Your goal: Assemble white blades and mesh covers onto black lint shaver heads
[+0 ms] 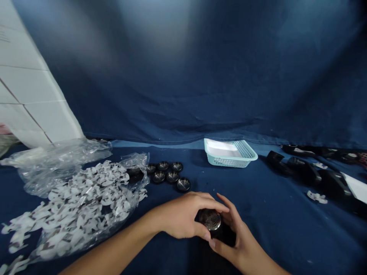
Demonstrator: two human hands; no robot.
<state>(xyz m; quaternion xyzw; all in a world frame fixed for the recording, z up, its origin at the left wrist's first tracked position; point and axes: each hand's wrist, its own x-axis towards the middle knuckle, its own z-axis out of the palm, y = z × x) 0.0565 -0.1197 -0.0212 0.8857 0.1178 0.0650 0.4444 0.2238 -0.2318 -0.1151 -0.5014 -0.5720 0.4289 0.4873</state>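
In front of me, low in the head view, is a black round part with a perforated metal top (211, 220). My left hand (190, 215) curls around it from the left, its fingers over the far side and its thumb at the near edge. From the right, my right hand (236, 233) encloses the same part, and the two thumbs nearly meet at the front. The part's lower portion is hidden in shadow and behind the fingers. Just beyond my left hand lie several shiny black round caps (172, 177).
At the left, a heap of small white plastic pieces (83, 206) spills from a clear plastic bag (57, 160). A light-blue basket (228, 162) with a white sheet inside stands near the hanging blue cloth (183, 76). Black curved parts (304, 168) and a white piece (317, 197) lie at the right.
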